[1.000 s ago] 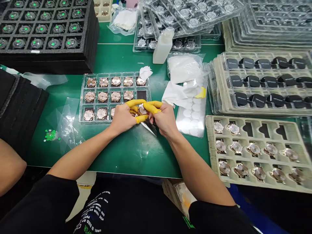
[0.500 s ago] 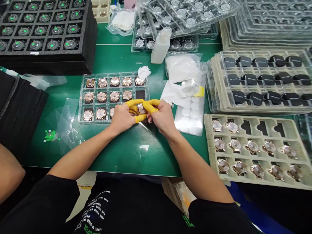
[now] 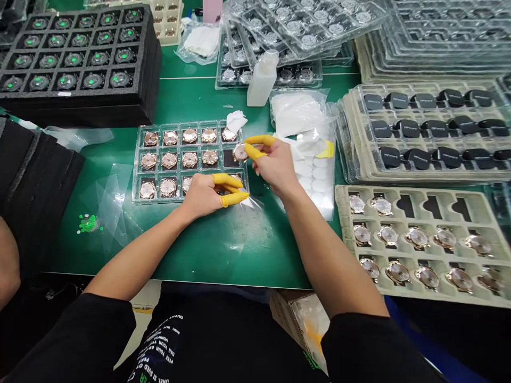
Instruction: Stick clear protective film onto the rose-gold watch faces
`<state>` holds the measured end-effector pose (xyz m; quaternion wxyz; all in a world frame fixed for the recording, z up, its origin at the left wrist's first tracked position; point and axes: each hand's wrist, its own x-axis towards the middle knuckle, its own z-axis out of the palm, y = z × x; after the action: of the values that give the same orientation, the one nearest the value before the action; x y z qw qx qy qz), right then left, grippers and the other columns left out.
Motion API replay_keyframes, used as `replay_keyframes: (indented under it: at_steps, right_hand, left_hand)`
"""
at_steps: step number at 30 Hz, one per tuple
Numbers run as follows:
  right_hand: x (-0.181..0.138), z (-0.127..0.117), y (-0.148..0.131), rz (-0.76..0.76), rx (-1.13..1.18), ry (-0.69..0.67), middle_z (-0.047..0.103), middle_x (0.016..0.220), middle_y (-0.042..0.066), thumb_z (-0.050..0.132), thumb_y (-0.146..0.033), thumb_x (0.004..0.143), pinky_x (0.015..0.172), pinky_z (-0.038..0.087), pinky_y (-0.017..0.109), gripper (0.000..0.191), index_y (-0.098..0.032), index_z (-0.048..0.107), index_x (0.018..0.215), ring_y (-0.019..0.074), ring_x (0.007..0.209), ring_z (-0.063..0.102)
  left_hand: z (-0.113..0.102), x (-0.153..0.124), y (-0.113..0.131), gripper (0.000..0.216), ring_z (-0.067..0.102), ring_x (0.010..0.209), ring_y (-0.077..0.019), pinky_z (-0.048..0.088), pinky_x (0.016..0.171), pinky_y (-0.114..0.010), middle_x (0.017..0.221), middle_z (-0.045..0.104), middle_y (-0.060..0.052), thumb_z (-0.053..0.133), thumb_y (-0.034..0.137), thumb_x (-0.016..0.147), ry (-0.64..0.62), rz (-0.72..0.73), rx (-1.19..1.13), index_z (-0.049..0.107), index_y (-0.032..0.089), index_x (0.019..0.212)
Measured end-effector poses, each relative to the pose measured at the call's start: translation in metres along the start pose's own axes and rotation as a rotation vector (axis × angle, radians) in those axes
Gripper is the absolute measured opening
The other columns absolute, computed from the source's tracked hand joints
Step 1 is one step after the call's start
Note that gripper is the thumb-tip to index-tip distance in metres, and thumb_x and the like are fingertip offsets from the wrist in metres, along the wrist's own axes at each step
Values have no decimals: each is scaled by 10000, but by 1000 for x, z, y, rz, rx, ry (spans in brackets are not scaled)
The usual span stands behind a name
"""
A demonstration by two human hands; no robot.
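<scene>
My right hand, with yellow finger cots, pinches a rose-gold watch case and holds it over the right end of the clear tray, beside an empty black pocket. The tray holds several rose-gold watch cases. My left hand rests at the tray's front right corner, its cot-covered fingers pinching a clear film that lies on the green mat.
A beige tray with watch cases lies at right, with trays of black parts behind it. A white bottle, white wipes, black foam trays, loose clear films and another person's arm surround the mat.
My hands have parted. The right hand carried the watch case up and away to the tray's right end, while the left hand stayed near the tray's front corner with the film.
</scene>
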<state>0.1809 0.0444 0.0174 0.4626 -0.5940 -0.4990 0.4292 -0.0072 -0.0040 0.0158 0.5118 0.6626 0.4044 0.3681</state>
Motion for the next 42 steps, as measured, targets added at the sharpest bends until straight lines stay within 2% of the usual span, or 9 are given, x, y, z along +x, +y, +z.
replay_keyframes:
  at_steps: [3, 6, 10, 18, 21, 25, 31, 35, 42]
  right_hand:
    - [13, 3, 1, -167, -389, -154, 689, 786, 27, 702, -284, 838, 727, 479, 335, 178, -179, 780, 958, 168, 703, 600]
    - [17, 5, -1, -331, -679, -118, 682, 1052, 122, 714, -312, 859, 851, 502, 429, 210, -149, 783, 972, 238, 849, 644]
    - [19, 13, -7, -395, -748, -50, 596, 1154, 161, 652, -314, 918, 874, 507, 474, 268, -133, 756, 1086, 281, 944, 631]
    - [13, 47, -25, -343, -978, -288, 612, 1229, 185, 710, -301, 910, 781, 494, 432, 228, -149, 756, 1072, 268, 856, 633]
    - [10, 50, -25, -290, -891, -303, 634, 1234, 172, 726, -360, 902, 810, 503, 427, 276, -171, 719, 1104, 295, 933, 641]
    - [17, 48, -16, -276, -674, -301, 710, 1079, 107, 699, -256, 895, 859, 502, 407, 188, -197, 675, 1072, 275, 964, 642]
    - [27, 2, -14, -257, 53, 0, 660, 952, 22, 765, -458, 907, 776, 502, 311, 273, -235, 616, 957, 159, 887, 619]
    - [-12, -28, -28, -106, 283, -80, 658, 910, 18, 854, -637, 771, 532, 368, 254, 481, -254, 660, 989, 120, 716, 564]
    - [-57, -9, -19, 172, 304, -231, 686, 748, 11, 1012, -518, 510, 487, 417, 254, 532, -198, 724, 823, 117, 613, 556]
  left_hand:
    - [-7, -2, 2, 290, 717, 617, -155, 610, 642, -262, 757, 816, -49, 873, 478, 754, -158, 100, 124, 838, 192, 786]
    - [-9, -3, 1, 207, 720, 601, -147, 586, 635, -251, 749, 820, -32, 842, 433, 796, -199, 201, 204, 857, 227, 806]
    - [1, -8, 5, 156, 769, 693, -164, 610, 707, -261, 830, 840, -27, 792, 366, 858, -127, 248, 255, 856, 225, 876]
    - [0, -35, 27, 186, 800, 835, -164, 653, 830, -289, 957, 849, -7, 718, 173, 905, -74, 273, 402, 828, 240, 1039]
    - [-18, -24, 24, 116, 799, 894, -169, 661, 887, -311, 984, 842, -24, 770, 228, 884, 244, 204, 295, 821, 225, 989]
    - [-35, 6, 11, 410, 793, 1040, -210, 658, 984, -358, 1076, 812, -83, 886, 353, 773, 592, 48, -43, 757, 167, 1115]
    - [-14, 6, 3, 482, 807, 1015, -247, 669, 984, -404, 1044, 820, -103, 938, 363, 689, 460, -102, -185, 760, 144, 1079]
    - [2, -7, -2, 466, 816, 993, -217, 668, 997, -383, 1033, 836, -73, 874, 365, 782, 331, -48, -54, 756, 191, 1197]
    - [2, -8, -11, 740, 812, 883, -186, 681, 925, -321, 997, 840, -40, 936, 406, 705, 143, 149, 149, 687, 178, 1365]
